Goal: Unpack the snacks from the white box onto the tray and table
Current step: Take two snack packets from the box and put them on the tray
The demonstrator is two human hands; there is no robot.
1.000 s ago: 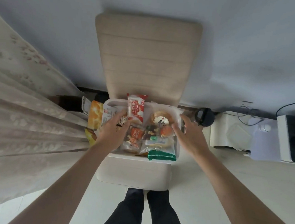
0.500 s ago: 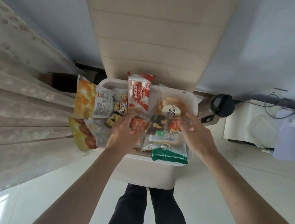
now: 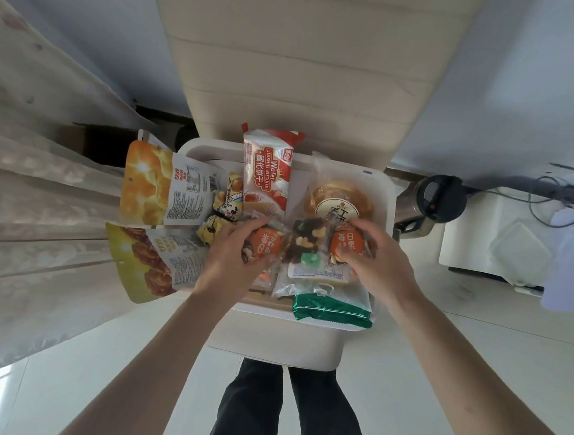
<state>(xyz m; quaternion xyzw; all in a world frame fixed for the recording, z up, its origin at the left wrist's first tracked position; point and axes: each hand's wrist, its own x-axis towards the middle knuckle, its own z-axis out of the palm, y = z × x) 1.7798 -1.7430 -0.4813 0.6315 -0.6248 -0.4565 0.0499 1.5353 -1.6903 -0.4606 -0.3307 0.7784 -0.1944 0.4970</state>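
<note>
The white box (image 3: 389, 191) stands on a chair seat, crammed with snacks. My left hand (image 3: 231, 257) grips an orange nut packet (image 3: 265, 245) at the box's middle left. My right hand (image 3: 378, 259) grips a second orange nut packet (image 3: 347, 244) at the middle right. Between them lies a clear mixed-nut packet (image 3: 305, 244). A red wafer pack (image 3: 268, 174) sticks up at the back, beside a round pastry (image 3: 340, 201). A green packet (image 3: 331, 310) hangs over the front rim. Two big yellow bags (image 3: 157, 190) jut out on the left.
A beige chair back (image 3: 305, 57) rises behind the box. A curtain (image 3: 33, 197) hangs at the left. A dark-lidded flask (image 3: 436, 198) stands right of the box, and beyond it a white surface with a clear container (image 3: 519, 252) and cables. My legs are below.
The view has closed in on the box. Both hands moved inward over the snacks and each curled round an orange nut packet.
</note>
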